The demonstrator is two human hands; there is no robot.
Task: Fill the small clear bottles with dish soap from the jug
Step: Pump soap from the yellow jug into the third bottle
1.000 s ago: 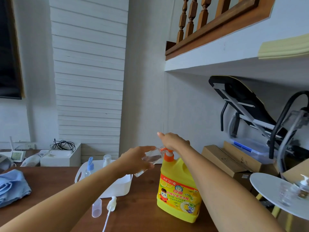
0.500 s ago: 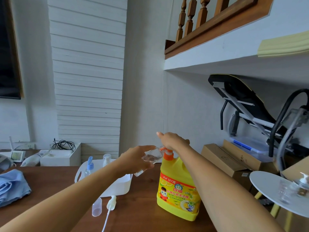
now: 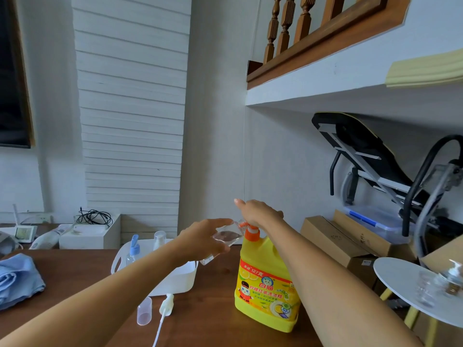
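Observation:
A yellow dish soap jug [image 3: 265, 284] with an orange pump top [image 3: 251, 232] stands on the brown table [image 3: 75, 271]. My right hand [image 3: 259, 213] rests on the pump head, fingers extended over it. My left hand [image 3: 200, 240] grips a small clear bottle [image 3: 224, 240], tilted with its mouth at the pump's spout; some liquid shows inside. A loose white pump with its tube [image 3: 164, 309] and a clear cap [image 3: 144, 310] lie on the table near me.
A white basket [image 3: 175, 279] behind my left arm holds a blue-topped spray bottle [image 3: 133, 249] and another clear bottle [image 3: 159, 240]. A blue cloth [image 3: 17, 279] lies at left. A round white side table [image 3: 400, 281] at right carries clear bottles. Cardboard boxes [image 3: 333, 241] stand behind.
Both hands stay at the pump top with the bottle under the spout. The view has shifted only slightly.

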